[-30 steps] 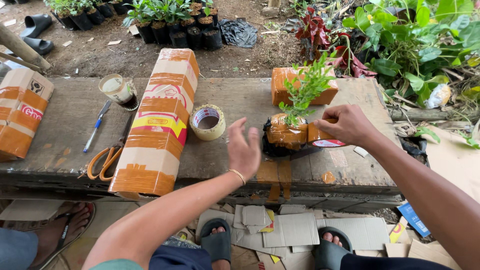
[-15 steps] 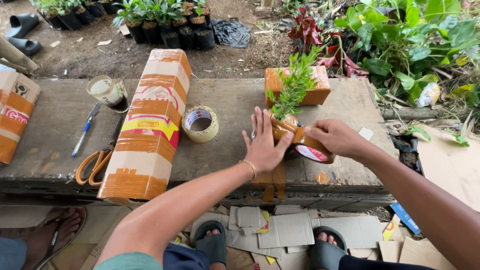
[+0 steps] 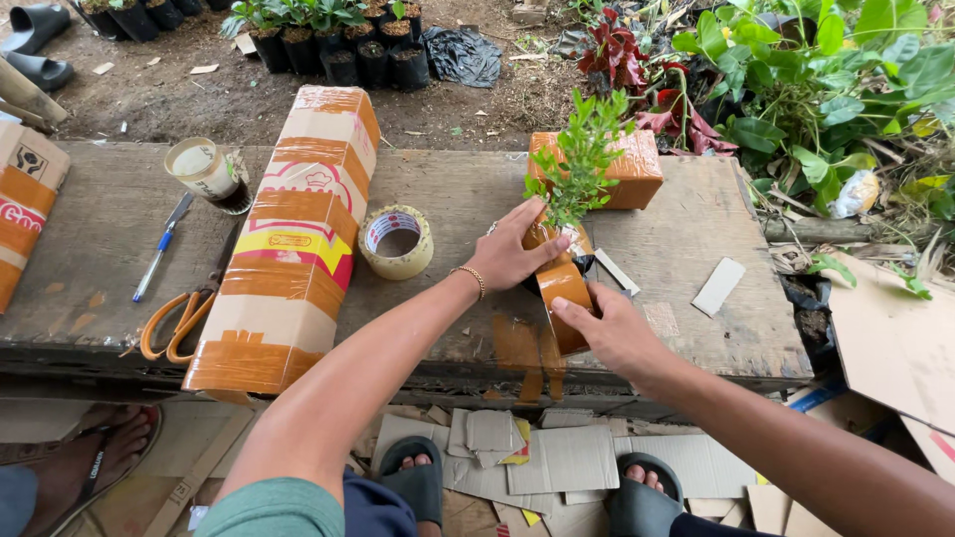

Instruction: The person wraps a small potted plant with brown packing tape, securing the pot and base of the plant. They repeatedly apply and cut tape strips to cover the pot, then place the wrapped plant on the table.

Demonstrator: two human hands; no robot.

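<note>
Centre of frame: one small green plant [image 3: 580, 159], its base wrapped in brown tape [image 3: 563, 290], on the wooden bench [image 3: 99, 249]. I count one tape roll [image 3: 396, 241], one long taped carton [image 3: 290, 234], one orange-handled scissors [image 3: 179, 320], one pen [image 3: 157, 251], one small taped box [image 3: 629, 171]. My left hand [image 3: 512, 251] reaches in from lower left, fingers curled round the wrap. My right hand [image 3: 609, 330], from lower right, pinches the tape strip with thumb and fingers.
</note>
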